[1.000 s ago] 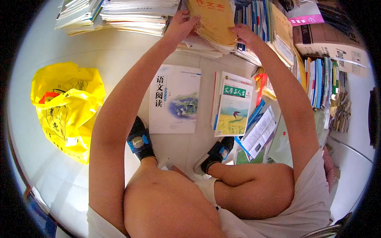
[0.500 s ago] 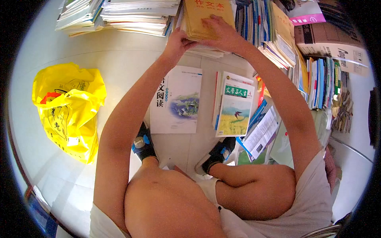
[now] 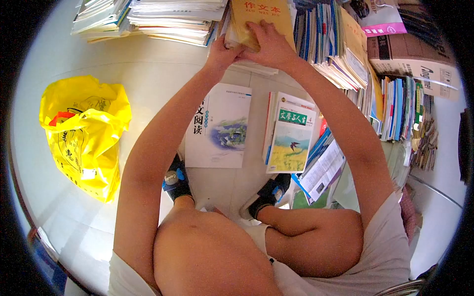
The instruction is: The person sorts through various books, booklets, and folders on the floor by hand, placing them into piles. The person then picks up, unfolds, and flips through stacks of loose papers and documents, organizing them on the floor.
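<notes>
Tan notebooks (image 3: 261, 15) with red characters lie in a pile at the top centre. My left hand (image 3: 223, 55) is closed on their lower left corner, its fingertips partly hidden. Over the lower part of the top cover rests my right hand (image 3: 269, 45), fingers spread, with its thumb side near my left hand. Below them on the floor is a white book (image 3: 227, 130) with a blue landscape picture, its left part behind my left forearm. To its right sits a small pile topped by a magazine (image 3: 291, 140) with a bird on the cover.
Paper stacks (image 3: 177, 19) stand at the upper left. Rows of books (image 3: 321, 34) and a cardboard box (image 3: 410, 59) are at the upper right. A yellow plastic bag (image 3: 89, 143) lies on the left. Papers (image 3: 321, 172) lean beside the magazine pile, near my feet.
My right hand has gone from the notebooks' right edge to on top of the cover. My left hand has moved down to the lower left corner, and the notebooks now lie straighter.
</notes>
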A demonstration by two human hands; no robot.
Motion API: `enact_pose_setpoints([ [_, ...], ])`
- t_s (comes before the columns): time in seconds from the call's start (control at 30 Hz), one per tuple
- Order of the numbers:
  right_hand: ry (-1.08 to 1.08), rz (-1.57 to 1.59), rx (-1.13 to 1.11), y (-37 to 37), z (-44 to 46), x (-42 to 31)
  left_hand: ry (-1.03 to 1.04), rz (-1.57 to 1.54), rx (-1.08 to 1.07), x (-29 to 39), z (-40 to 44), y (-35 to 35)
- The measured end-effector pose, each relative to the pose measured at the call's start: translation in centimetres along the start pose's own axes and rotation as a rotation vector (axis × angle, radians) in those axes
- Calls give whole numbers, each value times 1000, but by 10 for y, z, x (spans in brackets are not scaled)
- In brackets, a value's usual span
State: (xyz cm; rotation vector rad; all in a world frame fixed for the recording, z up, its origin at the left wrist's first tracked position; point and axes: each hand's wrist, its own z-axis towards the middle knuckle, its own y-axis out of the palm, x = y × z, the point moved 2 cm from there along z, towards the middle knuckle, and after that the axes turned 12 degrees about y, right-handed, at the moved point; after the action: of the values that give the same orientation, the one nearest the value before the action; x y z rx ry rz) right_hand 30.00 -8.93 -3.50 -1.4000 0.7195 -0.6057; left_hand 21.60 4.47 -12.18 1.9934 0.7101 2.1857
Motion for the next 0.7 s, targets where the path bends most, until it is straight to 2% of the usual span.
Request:
enact_pose_setpoints([
  [0.1,-46,42,43,-3,5,8,-16,-100,59,24,-3,15],
  [0.17,6,153,-102,-21,6,10,-8,-120,61,23,-2,14],
  [0.2,6,154,-101,-21,9,16,-1,-139,62,22,-2,13],
  [0.3,-4,86,-109,-22,18,31,-22,-41,76,15,-2,7],
  [0.37,209,153,-173,-35,19,35,-29,-98,76,9,-4,3],
  [0.4,213,153,-173,-31,21,43,-35,-153,79,6,-5,1],
  [0.47,230,572,-37,-22,32,71,-11,-185,71,-1,-6,-2],
  [0.5,353,623,-150,-27,34,74,16,-215,65,0,-6,-2],
  [0.6,353,796,-113,-42,22,72,-25,-204,104,2,-9,-2],
  [0.7,333,755,-40,-43,19,67,-48,-175,110,2,-18,-2],
])
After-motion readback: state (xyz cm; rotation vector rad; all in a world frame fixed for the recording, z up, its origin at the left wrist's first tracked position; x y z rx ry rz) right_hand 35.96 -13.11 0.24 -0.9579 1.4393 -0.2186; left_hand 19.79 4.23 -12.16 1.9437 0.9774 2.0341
